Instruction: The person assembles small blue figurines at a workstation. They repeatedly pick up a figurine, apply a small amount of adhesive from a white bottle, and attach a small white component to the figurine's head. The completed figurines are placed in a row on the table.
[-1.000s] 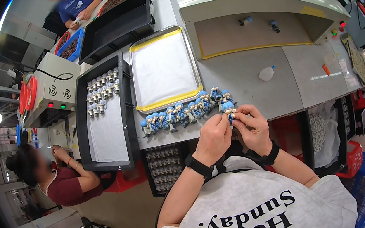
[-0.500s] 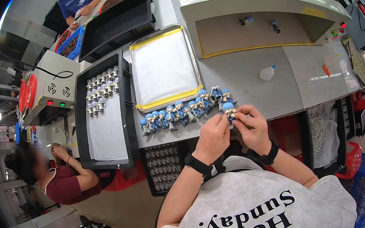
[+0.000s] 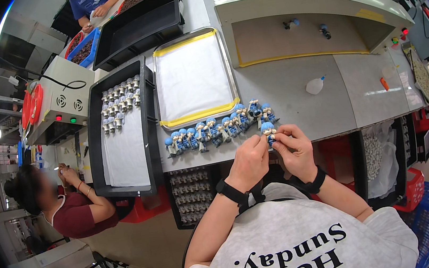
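A small blue-haired figurine [image 3: 268, 130] is held upright between my two hands, just over the table's front edge. My left hand [image 3: 251, 157] pinches its left side, and the fingers of my right hand [image 3: 295, 148] close on its other side. Fingertips cover part of its lower body. Just beyond my hands, a row of similar blue-haired figurines [image 3: 212, 130] stands along the front of the table, some leaning against one another.
Left of a white-lined metal tray [image 3: 195, 83] stands a black crate [image 3: 127, 166] with several small figures. A larger black bin [image 3: 137, 28] is behind. A white squeeze bottle [image 3: 314, 86] lies right, before a cabinet opening [image 3: 300, 43] holding two figures. Co-workers sit left and far left.
My hands keep the same hold on the figurine, with only a very slight shift. The row on the table looks unchanged.
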`<state>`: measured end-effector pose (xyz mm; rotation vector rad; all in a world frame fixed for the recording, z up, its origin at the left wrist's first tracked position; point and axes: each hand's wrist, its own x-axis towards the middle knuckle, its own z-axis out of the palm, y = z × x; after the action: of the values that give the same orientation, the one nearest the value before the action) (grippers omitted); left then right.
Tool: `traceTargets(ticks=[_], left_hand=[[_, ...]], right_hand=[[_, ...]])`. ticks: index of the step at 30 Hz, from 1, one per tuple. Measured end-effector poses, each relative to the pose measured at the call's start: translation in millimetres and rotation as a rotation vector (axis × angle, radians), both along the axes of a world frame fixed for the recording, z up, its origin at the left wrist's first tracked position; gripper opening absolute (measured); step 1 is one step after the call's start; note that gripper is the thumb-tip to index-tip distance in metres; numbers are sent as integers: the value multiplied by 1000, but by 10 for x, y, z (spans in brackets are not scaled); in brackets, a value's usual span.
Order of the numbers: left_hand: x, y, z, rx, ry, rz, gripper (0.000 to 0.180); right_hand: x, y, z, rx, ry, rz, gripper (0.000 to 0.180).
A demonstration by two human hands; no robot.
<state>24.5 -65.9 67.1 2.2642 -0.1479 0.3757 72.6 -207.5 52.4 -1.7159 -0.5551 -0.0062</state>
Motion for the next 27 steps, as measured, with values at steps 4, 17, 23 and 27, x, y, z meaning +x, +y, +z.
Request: traceTargets(ticks=[4,17,23,27], left_hand=[[-15,18,-35,1,8,6,18],[-52,73,-101,5,56,11,15],[-84,111,-174,-5,72,26,12],[-118,142,-247,1,104,47,8]], right_hand=[[-5,19,-41,4,14,5,14],[-22,74,-136,18,92,31,13],[-36,116,-214,31,175,54,15],[-47,162,-304,11,173,63,14]])
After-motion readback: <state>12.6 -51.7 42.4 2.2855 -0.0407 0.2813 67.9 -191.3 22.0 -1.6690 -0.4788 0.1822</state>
